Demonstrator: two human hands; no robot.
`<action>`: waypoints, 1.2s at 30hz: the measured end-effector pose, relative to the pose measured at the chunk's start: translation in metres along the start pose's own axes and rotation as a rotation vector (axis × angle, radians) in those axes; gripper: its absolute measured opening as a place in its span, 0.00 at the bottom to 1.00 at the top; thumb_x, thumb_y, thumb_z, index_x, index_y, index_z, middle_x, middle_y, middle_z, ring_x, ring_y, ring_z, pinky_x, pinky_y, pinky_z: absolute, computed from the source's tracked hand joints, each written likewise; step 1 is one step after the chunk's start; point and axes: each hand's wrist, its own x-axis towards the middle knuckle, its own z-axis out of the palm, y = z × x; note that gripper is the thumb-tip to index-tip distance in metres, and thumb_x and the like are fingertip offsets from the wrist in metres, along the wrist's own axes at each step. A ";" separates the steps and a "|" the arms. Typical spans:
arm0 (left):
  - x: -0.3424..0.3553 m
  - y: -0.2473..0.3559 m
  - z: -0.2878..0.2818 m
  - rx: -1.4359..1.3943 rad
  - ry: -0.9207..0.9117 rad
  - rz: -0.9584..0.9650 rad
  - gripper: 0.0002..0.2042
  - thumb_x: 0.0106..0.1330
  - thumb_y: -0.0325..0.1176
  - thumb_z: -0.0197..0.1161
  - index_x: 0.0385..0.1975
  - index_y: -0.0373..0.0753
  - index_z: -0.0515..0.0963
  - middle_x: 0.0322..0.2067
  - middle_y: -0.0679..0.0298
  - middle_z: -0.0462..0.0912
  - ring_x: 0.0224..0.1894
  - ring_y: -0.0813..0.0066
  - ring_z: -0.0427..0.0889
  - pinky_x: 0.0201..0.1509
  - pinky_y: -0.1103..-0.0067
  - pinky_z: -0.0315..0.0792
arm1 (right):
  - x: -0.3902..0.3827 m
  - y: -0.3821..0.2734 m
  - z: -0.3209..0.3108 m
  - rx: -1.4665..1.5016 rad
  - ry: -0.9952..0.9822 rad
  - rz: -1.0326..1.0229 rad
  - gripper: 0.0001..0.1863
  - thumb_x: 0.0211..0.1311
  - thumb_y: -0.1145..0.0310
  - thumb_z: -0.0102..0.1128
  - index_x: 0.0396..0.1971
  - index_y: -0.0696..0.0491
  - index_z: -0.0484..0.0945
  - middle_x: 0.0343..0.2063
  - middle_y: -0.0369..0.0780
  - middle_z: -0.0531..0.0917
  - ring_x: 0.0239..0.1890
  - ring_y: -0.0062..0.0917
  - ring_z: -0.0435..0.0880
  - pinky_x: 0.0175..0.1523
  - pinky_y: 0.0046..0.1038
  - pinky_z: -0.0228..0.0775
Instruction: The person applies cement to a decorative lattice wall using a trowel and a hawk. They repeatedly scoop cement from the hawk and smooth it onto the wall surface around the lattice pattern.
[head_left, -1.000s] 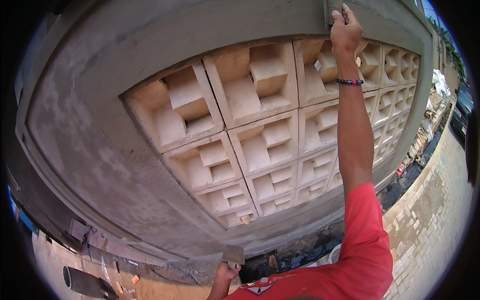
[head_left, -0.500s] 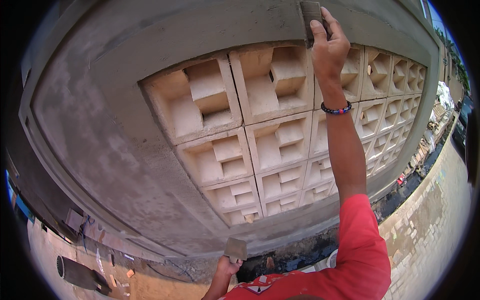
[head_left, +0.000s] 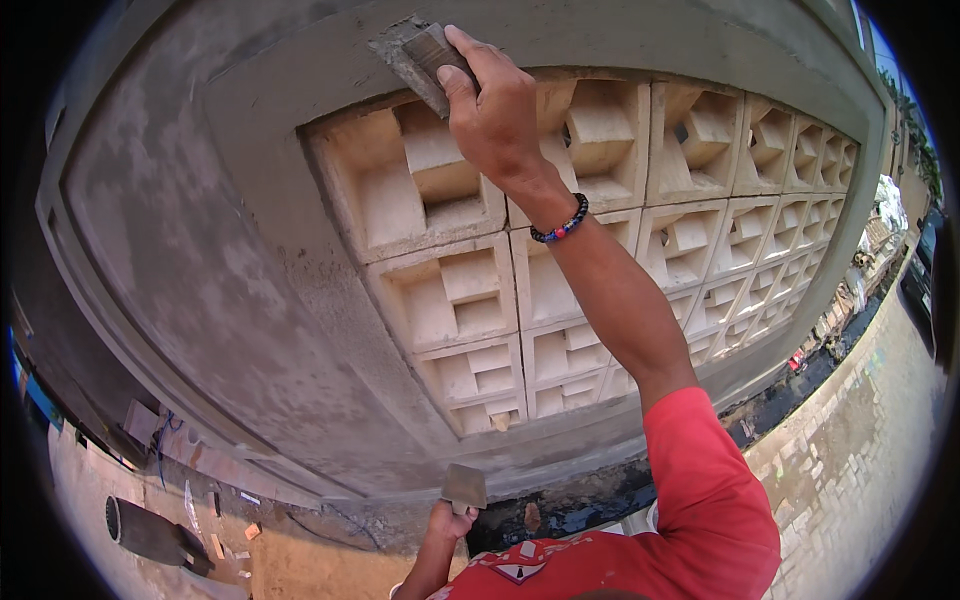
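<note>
My right hand (head_left: 495, 120), with a beaded bracelet at the wrist, grips a grey float (head_left: 415, 65) against the plastered band (head_left: 280, 75) just above the upper left of a panel of cream vent blocks (head_left: 680, 240). The float is tilted, its edge just over the first blocks. My left hand (head_left: 450, 522) is low in the picture, near the foot of the wall, holding a small flat grey trowel (head_left: 464, 484) with its plate up. The plaster to the left of the blocks (head_left: 170, 260) is mottled grey.
A dark wet drain (head_left: 550, 512) runs along the wall's foot. A paved path (head_left: 840, 430) lies at the right, with rubble and sacks (head_left: 880, 210) and a dark car (head_left: 920, 290) beyond. A black cylindrical container (head_left: 150, 530) and scattered debris are on the ground at lower left.
My right hand and float have swept left along the plastered band from the middle of the panel to its upper left corner. My left hand stays low with the trowel.
</note>
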 end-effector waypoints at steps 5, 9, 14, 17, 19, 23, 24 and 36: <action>-0.002 -0.003 -0.006 -0.031 -0.022 -0.014 0.12 0.66 0.44 0.45 0.41 0.50 0.73 0.34 0.71 0.79 0.32 0.73 0.77 0.24 0.79 0.68 | 0.012 0.015 -0.054 0.581 0.100 0.486 0.20 0.55 0.75 0.54 0.50 0.62 0.72 0.36 0.48 0.81 0.37 0.38 0.80 0.47 0.31 0.71; 0.008 -0.010 -0.025 -0.021 -0.007 -0.022 0.11 0.66 0.44 0.45 0.40 0.51 0.74 0.35 0.71 0.79 0.32 0.72 0.78 0.23 0.78 0.68 | 0.050 0.064 -0.104 0.272 0.233 0.316 0.20 0.60 0.74 0.55 0.53 0.62 0.70 0.41 0.40 0.80 0.39 0.17 0.78 0.42 0.18 0.71; 0.004 -0.012 -0.009 -0.069 0.028 -0.054 0.12 0.67 0.43 0.43 0.41 0.51 0.73 0.35 0.71 0.79 0.32 0.72 0.78 0.23 0.79 0.67 | 0.032 0.055 -0.058 -0.479 0.163 -0.085 0.19 0.53 0.76 0.55 0.48 0.60 0.74 0.31 0.45 0.80 0.36 0.39 0.77 0.43 0.34 0.70; 0.010 -0.015 0.000 -0.061 0.043 -0.042 0.11 0.67 0.40 0.44 0.41 0.50 0.73 0.36 0.70 0.79 0.33 0.73 0.77 0.25 0.78 0.67 | 0.006 0.019 -0.024 -0.247 -0.017 -0.130 0.18 0.53 0.74 0.55 0.46 0.61 0.75 0.30 0.46 0.79 0.36 0.39 0.76 0.42 0.36 0.69; 0.008 -0.018 -0.002 -0.042 0.046 -0.021 0.11 0.67 0.39 0.44 0.41 0.49 0.73 0.36 0.69 0.79 0.33 0.73 0.76 0.26 0.77 0.68 | -0.006 0.011 -0.022 -0.053 -0.127 -0.122 0.18 0.53 0.73 0.55 0.46 0.61 0.75 0.30 0.46 0.79 0.36 0.39 0.76 0.43 0.36 0.69; 0.006 -0.020 0.009 -0.057 -0.029 -0.019 0.11 0.67 0.40 0.44 0.41 0.49 0.73 0.36 0.69 0.79 0.34 0.73 0.77 0.26 0.77 0.68 | 0.032 0.051 -0.098 -0.199 0.246 -0.050 0.18 0.53 0.74 0.55 0.47 0.61 0.75 0.31 0.47 0.80 0.35 0.39 0.77 0.43 0.35 0.69; 0.003 -0.020 0.009 -0.077 -0.039 -0.031 0.11 0.67 0.40 0.44 0.41 0.49 0.73 0.36 0.69 0.79 0.34 0.73 0.77 0.26 0.77 0.68 | 0.044 0.073 -0.117 -0.258 0.353 0.008 0.19 0.54 0.74 0.55 0.47 0.61 0.74 0.31 0.47 0.79 0.35 0.40 0.77 0.42 0.35 0.68; -0.003 -0.019 -0.010 -0.099 0.064 0.058 0.11 0.67 0.40 0.43 0.41 0.49 0.73 0.37 0.69 0.79 0.34 0.72 0.78 0.26 0.77 0.69 | -0.015 -0.009 0.018 0.015 -0.037 -0.041 0.18 0.54 0.75 0.53 0.46 0.63 0.74 0.30 0.48 0.78 0.34 0.41 0.75 0.42 0.37 0.67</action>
